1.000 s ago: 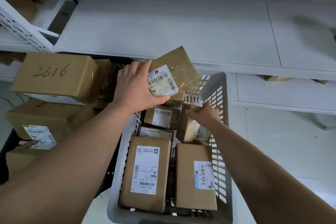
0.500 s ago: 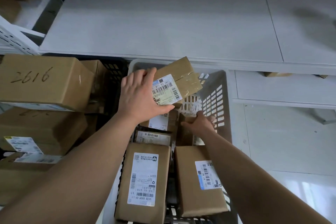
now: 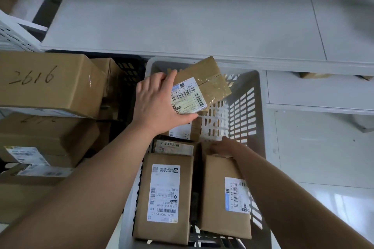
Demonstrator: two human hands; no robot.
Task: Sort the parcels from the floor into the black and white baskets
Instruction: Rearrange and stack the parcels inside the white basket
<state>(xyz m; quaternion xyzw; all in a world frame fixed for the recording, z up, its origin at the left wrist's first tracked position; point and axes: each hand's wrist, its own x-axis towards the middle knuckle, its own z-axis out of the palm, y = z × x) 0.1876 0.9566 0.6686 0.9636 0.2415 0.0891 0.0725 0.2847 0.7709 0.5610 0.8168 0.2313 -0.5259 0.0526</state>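
A broad, smooth white shelf board (image 3: 182,16) is stretching across the far side, matte and flat. To the left a big rectangular corrugated carton (image 3: 46,83), with "2616" scrawled on its top in marker and clear tape glinting at one end, is sitting on a pile of other brown boxes against the black basket (image 3: 131,70), whose slotted plastic wall is showing just behind it. Beside that, the white basket (image 3: 261,107) is standing with its pale perforated walls, and kraft-paper parcels are lying flat inside: a tall parcel (image 3: 164,198) bearing a long white barcode label, and a squarer parcel (image 3: 222,198) just to its right. Over the basket's far end the left hand (image 3: 159,105) is grasping a small taped parcel (image 3: 202,85), tilted, glossy with crinkled tape, thumb under its label and fingers along the edge. The right hand (image 3: 222,146) is resting at the squarer parcel's far edge; I cannot tell whether it is gripping.
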